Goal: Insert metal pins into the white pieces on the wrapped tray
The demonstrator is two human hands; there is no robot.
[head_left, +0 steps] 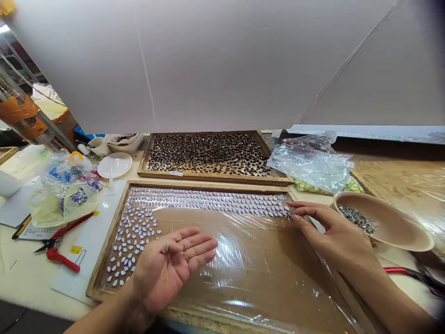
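My left hand (170,264) lies palm up and open over the near wooden tray (104,241), with a small thin metal piece (185,253) resting on its fingers. The tray is lined with clear film and carries rows of small pale leaf-shaped pieces (208,200) along its far edge and a loose cluster of them at the left. My right hand (330,232) reaches in from the right, fingertips pressed together at the right end of the rows. A tan bowl (399,227) with small dark metal bits sits just beyond that hand.
A second wooden tray (208,175) full of dark pieces lies behind. Clear plastic bags (313,162), red-handled pliers (59,253), a white saucer (114,164), cups and packets surround the trays. A large white board (222,65) hangs overhead.
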